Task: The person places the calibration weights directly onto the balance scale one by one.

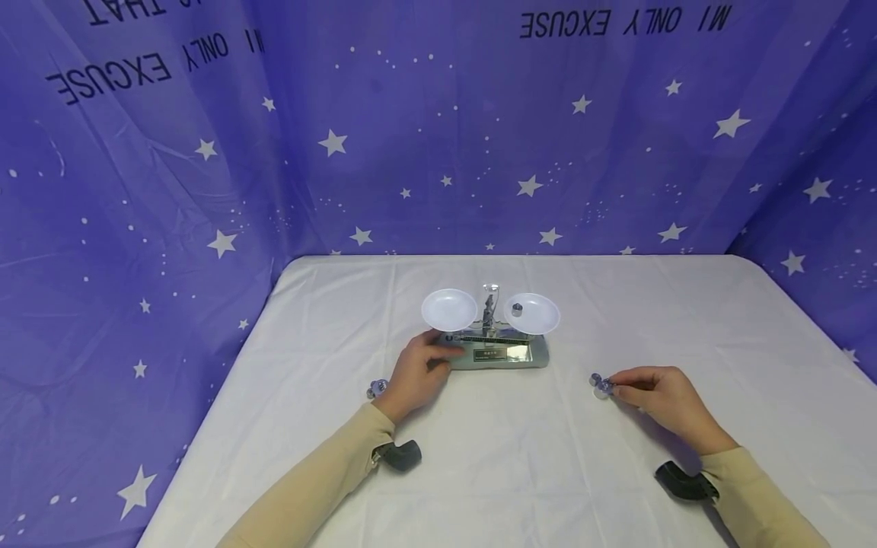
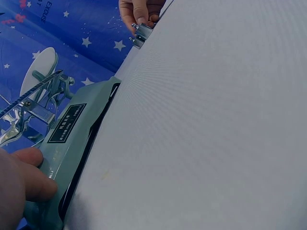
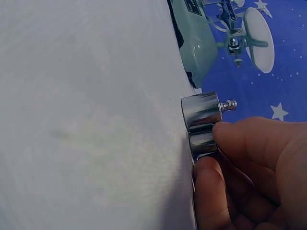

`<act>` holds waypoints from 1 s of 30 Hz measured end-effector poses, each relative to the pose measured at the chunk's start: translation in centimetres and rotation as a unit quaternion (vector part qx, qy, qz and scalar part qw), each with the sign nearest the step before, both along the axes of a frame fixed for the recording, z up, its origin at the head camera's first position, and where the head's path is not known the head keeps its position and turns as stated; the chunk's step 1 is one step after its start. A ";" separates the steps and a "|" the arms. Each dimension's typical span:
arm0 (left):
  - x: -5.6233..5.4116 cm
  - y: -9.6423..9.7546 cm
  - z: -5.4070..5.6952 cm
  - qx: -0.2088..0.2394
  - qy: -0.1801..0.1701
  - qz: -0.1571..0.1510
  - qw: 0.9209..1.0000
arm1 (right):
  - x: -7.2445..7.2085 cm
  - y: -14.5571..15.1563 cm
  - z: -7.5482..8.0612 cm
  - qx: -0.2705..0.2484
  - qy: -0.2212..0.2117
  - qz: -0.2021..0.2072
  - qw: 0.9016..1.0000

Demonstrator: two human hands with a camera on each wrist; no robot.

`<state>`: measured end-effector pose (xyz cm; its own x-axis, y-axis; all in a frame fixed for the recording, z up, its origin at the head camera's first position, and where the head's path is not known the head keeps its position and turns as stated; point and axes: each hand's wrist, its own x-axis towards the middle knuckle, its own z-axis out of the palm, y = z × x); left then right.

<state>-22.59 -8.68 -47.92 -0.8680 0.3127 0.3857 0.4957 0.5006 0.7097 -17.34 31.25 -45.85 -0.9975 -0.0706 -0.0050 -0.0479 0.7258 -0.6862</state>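
Observation:
A small balance scale point(image 1: 530, 355) with a green-grey base and two white pans stands at the table's middle. My left hand point(image 1: 419, 374) is at the base's left end, and its fingertips point(image 2: 42, 186) rest on the base. Off to the right, my right hand point(image 1: 661, 396) pinches a small metal weight point(image 3: 203, 142) between thumb and finger. Touching it is a larger metal weight point(image 3: 201, 109) with a knob. One weight point(image 1: 517, 310) sits in the right pan point(image 1: 539, 313); the left pan point(image 1: 449, 310) holds nothing visible.
More small metal objects point(image 1: 377, 388) lie beside the left wrist, partly hidden by it. A white cloth point(image 1: 507, 457) covers the table. Purple star-patterned curtains point(image 1: 425, 152) hang behind and at both sides. Dark wrist-worn devices point(image 1: 685, 483) hang under both forearms.

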 end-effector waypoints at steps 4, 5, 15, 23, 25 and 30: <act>0.0 0.0 0.0 -0.001 0.001 0.001 1.000 | 0.0 -0.1 0.0 0.002 0.002 -0.001 1.000; 0.0 -0.1 0.0 -0.001 0.000 0.001 1.000 | 0.0 -0.2 0.0 0.002 0.003 -0.001 1.000; 0.1 -0.1 0.1 0.005 0.004 -0.004 1.000 | 0.2 -0.3 0.3 -0.020 0.027 -0.006 0.999; 0.1 -0.1 0.1 0.007 0.001 -0.004 1.000 | 0.2 0.1 0.5 -0.045 0.035 -0.025 0.998; 0.1 -0.1 0.1 0.007 0.001 -0.004 1.000 | 0.3 0.1 0.6 -0.045 0.040 -0.028 0.998; 0.0 -0.1 0.0 0.007 0.011 -0.007 1.000 | 0.3 0.0 0.9 -0.053 0.037 -0.039 0.997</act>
<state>-22.59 -8.78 -47.92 -0.8554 0.3180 0.4088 0.5173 0.4835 0.7062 -17.00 31.26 -44.90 -0.9973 0.0101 0.0721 -0.0481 0.6523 -0.7564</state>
